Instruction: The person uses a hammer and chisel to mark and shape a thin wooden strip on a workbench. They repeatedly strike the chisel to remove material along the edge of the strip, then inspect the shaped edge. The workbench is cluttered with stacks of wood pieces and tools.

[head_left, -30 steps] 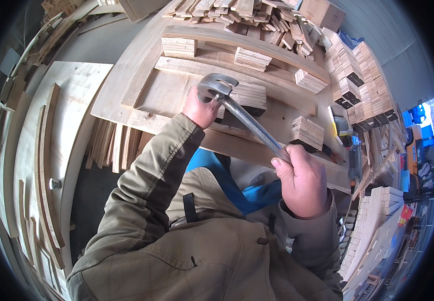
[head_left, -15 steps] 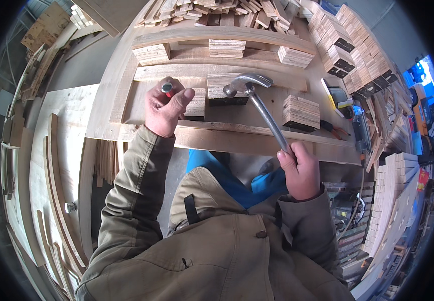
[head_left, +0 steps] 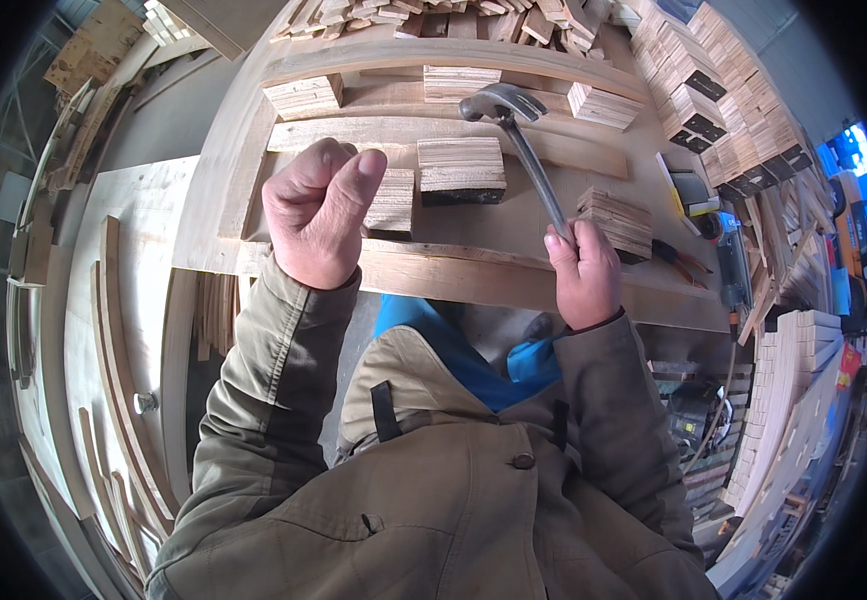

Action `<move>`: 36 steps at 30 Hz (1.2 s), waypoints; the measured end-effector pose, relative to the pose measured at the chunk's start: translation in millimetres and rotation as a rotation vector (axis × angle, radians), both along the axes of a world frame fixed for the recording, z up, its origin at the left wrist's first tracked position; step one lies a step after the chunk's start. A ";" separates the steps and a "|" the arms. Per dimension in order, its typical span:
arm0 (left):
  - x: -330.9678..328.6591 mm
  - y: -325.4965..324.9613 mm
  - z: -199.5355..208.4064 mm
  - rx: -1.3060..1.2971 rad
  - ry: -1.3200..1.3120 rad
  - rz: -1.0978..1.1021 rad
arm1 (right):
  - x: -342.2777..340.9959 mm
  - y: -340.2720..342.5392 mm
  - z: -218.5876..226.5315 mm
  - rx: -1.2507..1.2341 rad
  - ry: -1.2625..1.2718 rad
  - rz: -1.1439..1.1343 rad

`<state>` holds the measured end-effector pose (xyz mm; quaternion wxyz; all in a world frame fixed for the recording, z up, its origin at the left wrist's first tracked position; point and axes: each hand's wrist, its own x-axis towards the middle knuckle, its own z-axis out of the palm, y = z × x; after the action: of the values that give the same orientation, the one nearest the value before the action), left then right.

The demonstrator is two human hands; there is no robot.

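Pushed farther from the body than half a second ago, a claw hammer (head_left: pixel 527 160) extends past the right side of the middle block (head_left: pixel 461 165), while the round tip that showed in the left hand (head_left: pixel 318 215) then is now out of sight. The right hand (head_left: pixel 585 275), to the near right of the middle block, wraps its fingers around the handle's lower end. The left fingers, left of that block, curl into a tight fist; whether they enclose anything cannot be told. A slipping one-handed grip or a wandering aim could send the head into the left knuckles or jolt the middle block askew. The pale wooden worktop (head_left: pixel 215 200) carries boards (head_left: pixel 453 268) nearer and farther than the middle block, and pliers (head_left: pixel 688 265) to its right. Beyond it in the workshop lie heaped offcuts (head_left: pixel 433 18); stacked blocks (head_left: pixel 753 125) rise to its far right.
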<state>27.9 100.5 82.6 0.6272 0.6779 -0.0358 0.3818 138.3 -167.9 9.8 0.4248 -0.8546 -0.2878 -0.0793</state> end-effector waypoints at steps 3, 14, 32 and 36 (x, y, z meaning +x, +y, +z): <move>-12.2 0.0 -4.8 -0.003 -0.019 -0.027 | 3.8 8.7 -15.0 -0.002 0.028 -0.004; -61.1 -1.4 -21.4 -0.020 -0.182 0.003 | -11.8 14.1 -41.0 -0.234 -0.057 0.019; -72.2 2.6 -33.6 -0.122 -0.191 0.049 | -42.0 -6.2 24.3 0.158 0.522 0.077; -79.5 -0.3 -34.6 -0.204 -0.150 0.046 | -43.6 -14.9 32.0 0.107 0.427 0.131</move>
<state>-51.6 100.2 48.0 0.6795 0.5808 -0.0280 0.4474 94.7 -182.8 41.7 0.5253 -0.8076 -0.2416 0.1162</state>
